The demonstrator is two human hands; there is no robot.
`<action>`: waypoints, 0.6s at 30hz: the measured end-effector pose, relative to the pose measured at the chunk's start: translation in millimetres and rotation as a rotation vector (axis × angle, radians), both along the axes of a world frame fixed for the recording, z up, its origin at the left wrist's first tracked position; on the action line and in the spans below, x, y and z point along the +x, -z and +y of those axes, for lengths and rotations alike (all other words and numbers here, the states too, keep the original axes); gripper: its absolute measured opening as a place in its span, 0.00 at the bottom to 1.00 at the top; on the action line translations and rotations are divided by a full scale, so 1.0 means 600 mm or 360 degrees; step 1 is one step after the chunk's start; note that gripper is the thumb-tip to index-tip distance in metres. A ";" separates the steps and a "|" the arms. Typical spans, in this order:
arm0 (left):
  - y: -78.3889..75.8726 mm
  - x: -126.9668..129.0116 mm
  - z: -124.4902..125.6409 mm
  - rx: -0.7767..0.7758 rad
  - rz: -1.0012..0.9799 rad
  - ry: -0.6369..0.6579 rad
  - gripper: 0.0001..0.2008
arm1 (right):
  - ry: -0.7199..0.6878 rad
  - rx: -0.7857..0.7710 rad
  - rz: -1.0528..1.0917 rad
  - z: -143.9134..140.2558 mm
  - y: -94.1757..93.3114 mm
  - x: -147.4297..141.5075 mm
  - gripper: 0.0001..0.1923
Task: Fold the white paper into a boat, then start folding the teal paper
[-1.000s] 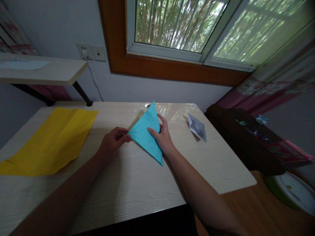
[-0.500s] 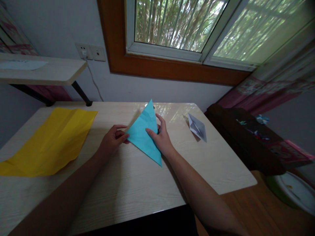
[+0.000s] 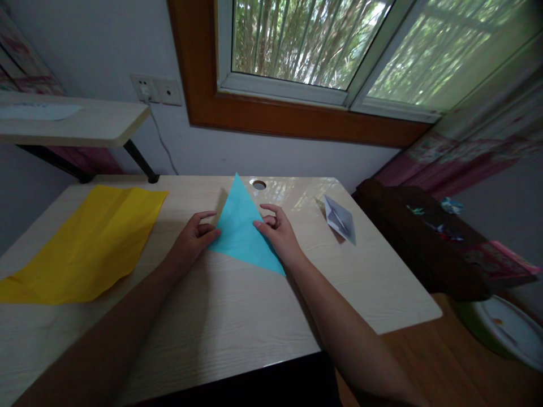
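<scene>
**Blue Paper Triangle: Handling and Grip Points**

My left hand [image 3: 192,239] is partly closed, thumb on the left corner of the blue paper triangle [image 3: 242,234] and fingers behind, in a light pinch. My right hand [image 3: 281,236] is half curled, gripping the right edge under its thumb, index finger raised clear. The triangle is at the centre of the frame, apex upward; I cannot tell whether its lower edge touches the desk [image 3: 237,333].

Expected handling: very light, low slip, flexible across the face, stiffer along folds, easily creased. Recommended hold: corners and edges, thumb against fingers.

Beyond, right of centre, stands a folded white paper [image 3: 340,219]. At lower right, an apparent green tub [image 3: 472,327] contains a small yellowish item [image 3: 498,321], unidentifiable.
</scene>
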State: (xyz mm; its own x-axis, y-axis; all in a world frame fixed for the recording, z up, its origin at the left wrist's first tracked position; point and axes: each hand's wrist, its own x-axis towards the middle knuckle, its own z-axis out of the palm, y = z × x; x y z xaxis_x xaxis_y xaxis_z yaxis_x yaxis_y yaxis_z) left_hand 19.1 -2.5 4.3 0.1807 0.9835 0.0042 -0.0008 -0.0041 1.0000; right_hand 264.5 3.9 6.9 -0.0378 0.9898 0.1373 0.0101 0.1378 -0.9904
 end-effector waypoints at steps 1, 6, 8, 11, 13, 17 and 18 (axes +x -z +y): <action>0.000 -0.001 0.000 -0.0018 0.0006 0.0006 0.31 | -0.0071 -0.0027 -0.0017 -0.002 0.000 -0.001 0.28; 0.003 0.001 0.002 -0.0166 -0.0001 -0.0064 0.37 | -0.0339 -0.0113 -0.0113 -0.009 0.002 -0.008 0.25; 0.006 0.001 0.004 -0.0174 0.0020 -0.0102 0.35 | -0.0357 -0.0130 -0.0108 -0.009 0.003 -0.010 0.23; 0.012 -0.003 0.009 -0.0114 0.0041 -0.0208 0.28 | -0.0381 -0.0174 -0.0031 -0.006 0.004 -0.010 0.23; 0.015 -0.007 0.013 -0.0038 0.0049 -0.0336 0.23 | -0.0421 -0.0199 0.0027 -0.004 0.007 -0.010 0.23; 0.015 -0.014 0.018 0.0059 -0.0011 -0.0552 0.16 | -0.0427 -0.0163 0.0050 -0.001 0.012 -0.010 0.22; 0.015 -0.016 0.019 0.0075 -0.0012 -0.0592 0.15 | -0.0418 -0.0150 0.0026 -0.002 0.012 -0.010 0.22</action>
